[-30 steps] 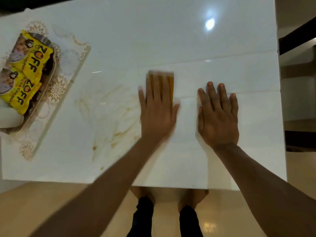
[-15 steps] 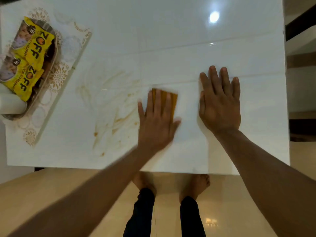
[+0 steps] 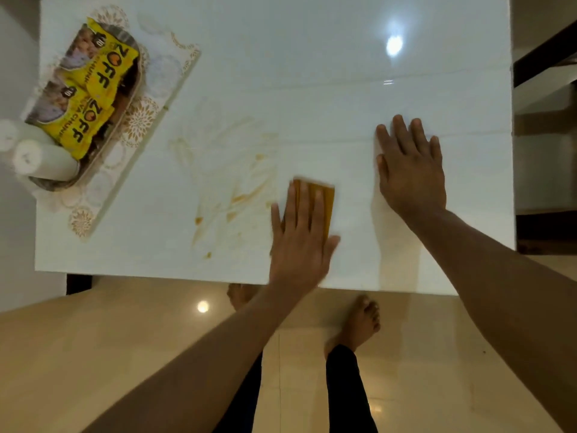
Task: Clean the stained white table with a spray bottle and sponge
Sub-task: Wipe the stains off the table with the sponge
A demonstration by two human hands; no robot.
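Dragged nearer the front edge since a moment ago: sponge [image 3: 324, 198], under flat left hand [image 3: 299, 245], straight fingers pressing. Right hand [image 3: 410, 173] spread on table [image 3: 343, 89]. Stains [image 3: 231, 189] just beside. Probably soft, light; best pressed flat from above.

Two yellow snack packets [image 3: 93, 98] lie in a tray [image 3: 53, 182] at the far left corner of the table [image 3: 312, 57]. Each carries the brand "ZOFF" in large dark letters with an orange circle in place of the O, read sideways from this view. Beside the brand on the nearer packet runs smaller lettering that appears to read "SOYA CHUNK", partly cut off. A small dark badge on each packet seems to show "10". No other writing can be read.
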